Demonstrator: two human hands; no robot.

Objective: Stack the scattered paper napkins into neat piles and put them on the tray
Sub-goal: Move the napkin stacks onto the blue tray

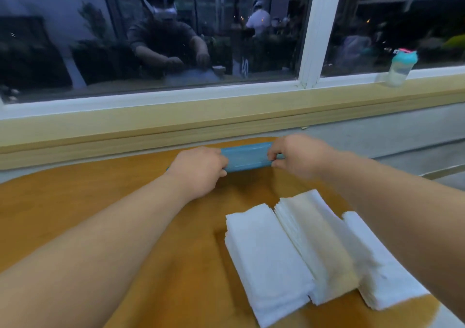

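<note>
A blue tray (pixel 245 157) lies at the far edge of the wooden table (pixel 100 201), below the window sill. My left hand (pixel 198 169) grips its left end and my right hand (pixel 299 155) grips its right end, fingers curled over the rim. Three piles of white paper napkins sit side by side near me on the right: a left pile (pixel 266 259), a middle pile (pixel 314 242) and a right pile (pixel 377 269), partly hidden by my right forearm.
A wooden ledge and a white window frame (pixel 317 38) run just behind the tray. A plastic bottle with a teal lid (pixel 400 68) stands on the sill at the right. The glass reflects a person and the room.
</note>
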